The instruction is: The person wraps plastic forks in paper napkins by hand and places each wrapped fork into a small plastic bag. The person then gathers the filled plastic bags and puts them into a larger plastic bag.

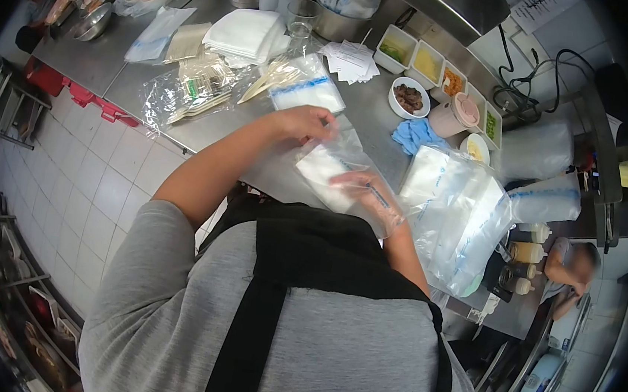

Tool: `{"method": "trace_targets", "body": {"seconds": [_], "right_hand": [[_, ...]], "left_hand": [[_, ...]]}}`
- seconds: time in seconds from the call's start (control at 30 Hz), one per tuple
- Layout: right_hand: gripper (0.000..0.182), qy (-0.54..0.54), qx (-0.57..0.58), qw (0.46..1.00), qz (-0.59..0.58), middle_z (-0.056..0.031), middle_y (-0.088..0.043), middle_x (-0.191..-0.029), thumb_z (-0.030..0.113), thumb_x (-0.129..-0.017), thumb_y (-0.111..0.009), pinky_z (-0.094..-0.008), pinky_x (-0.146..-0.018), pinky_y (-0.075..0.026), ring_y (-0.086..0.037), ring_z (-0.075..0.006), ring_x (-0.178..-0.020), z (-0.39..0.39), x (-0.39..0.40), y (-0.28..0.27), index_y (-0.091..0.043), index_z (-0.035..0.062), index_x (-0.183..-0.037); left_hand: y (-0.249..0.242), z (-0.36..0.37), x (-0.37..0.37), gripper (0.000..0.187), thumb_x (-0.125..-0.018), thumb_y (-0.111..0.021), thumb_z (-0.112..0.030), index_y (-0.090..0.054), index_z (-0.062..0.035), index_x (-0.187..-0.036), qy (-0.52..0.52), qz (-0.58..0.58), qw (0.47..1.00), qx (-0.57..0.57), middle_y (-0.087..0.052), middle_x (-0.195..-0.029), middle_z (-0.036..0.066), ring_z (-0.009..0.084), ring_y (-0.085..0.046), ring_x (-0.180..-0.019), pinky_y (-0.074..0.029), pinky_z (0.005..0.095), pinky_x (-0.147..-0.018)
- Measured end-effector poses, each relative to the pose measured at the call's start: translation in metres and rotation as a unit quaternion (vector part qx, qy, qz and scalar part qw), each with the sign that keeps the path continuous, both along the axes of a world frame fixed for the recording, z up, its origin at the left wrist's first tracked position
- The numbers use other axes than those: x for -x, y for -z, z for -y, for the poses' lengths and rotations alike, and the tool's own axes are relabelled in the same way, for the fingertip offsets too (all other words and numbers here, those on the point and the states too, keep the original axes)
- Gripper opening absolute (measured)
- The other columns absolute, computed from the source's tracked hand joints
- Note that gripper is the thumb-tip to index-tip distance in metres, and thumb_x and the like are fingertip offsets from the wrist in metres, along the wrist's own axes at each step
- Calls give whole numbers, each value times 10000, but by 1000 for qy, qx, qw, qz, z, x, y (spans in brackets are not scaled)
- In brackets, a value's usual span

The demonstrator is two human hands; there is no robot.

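My left hand [309,124] is closed in a pinch at the upper end of a clear plastic bag [348,150] with faint blue print. Lower down, my right hand [367,189] shows through the clear film, its fingers bent around the bag. A folded white napkin [321,168] shows at the bag, just left of my right fingers. Just beyond my left hand lies a stack of blue-striped clear bags [308,95]. Wooden cutlery [268,80] sits beside that stack.
A large pile of plastic bags [451,208] lies to the right, near a blue cloth [418,136]. Food tubs [427,60] and a bowl of dark food [409,98] stand behind. White napkins [244,33] are stacked at the back left. Another person [569,270] is at far right.
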State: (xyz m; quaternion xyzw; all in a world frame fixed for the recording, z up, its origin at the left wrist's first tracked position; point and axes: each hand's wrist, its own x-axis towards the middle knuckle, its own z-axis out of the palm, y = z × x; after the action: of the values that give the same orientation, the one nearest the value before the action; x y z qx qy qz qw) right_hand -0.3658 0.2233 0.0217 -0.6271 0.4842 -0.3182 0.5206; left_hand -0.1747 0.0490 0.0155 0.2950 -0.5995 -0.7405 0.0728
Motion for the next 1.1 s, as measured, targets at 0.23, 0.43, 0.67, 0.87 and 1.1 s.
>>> {"method": "trace_targets", "body": {"seconds": [0.23,0.43,0.67,0.87,1.1], "right_hand": [[269,22,41,991,129,-102,-668,-1061,86,-795,-656,-326,-898,-445,-606,-213,-1015,-4,3,22,-672,11,-1053],[276,-17,9,999,41,-111,-665,-1086,105,-808,-635,-309,-918,-440,-607,-214,-1019,-3,4,15,-682,39,-1072],[394,-40,7,998,-47,-146,-651,-1135,83,-758,-625,-311,-894,-448,-609,-213,-1014,0,-9,-2,-669,115,-1148],[453,-40,46,994,-92,-155,-643,-1155,87,-766,-625,-316,-887,-443,-610,-243,-1021,1,-9,5,-642,179,-1209],[487,-81,59,984,-150,-154,-551,-1295,198,-838,-645,-390,-998,-390,-538,-316,-1155,0,-17,-12,-548,190,-1315]], "left_hand": [[20,8,-13,317,-783,-743,-131,-599,-61,-1057,-21,2,996,88,-587,-765,-24,55,-536,-687,-428,207,-618],[27,14,-15,165,-844,-693,-150,-598,-82,-961,-3,-6,998,66,-615,-799,-26,52,-551,-694,-418,198,-618],[9,3,-11,71,-934,-591,-214,-545,-161,-933,-50,-69,996,-24,-620,-840,-38,39,-571,-735,-427,197,-651],[12,13,-21,87,-960,-539,-264,-507,-183,-961,-56,-45,997,-41,-628,-948,-19,55,-604,-836,-458,220,-721],[9,6,-35,300,-898,-621,-141,-527,-60,-1171,69,-34,997,20,-646,-1069,37,130,-606,-963,-461,276,-875]]}}
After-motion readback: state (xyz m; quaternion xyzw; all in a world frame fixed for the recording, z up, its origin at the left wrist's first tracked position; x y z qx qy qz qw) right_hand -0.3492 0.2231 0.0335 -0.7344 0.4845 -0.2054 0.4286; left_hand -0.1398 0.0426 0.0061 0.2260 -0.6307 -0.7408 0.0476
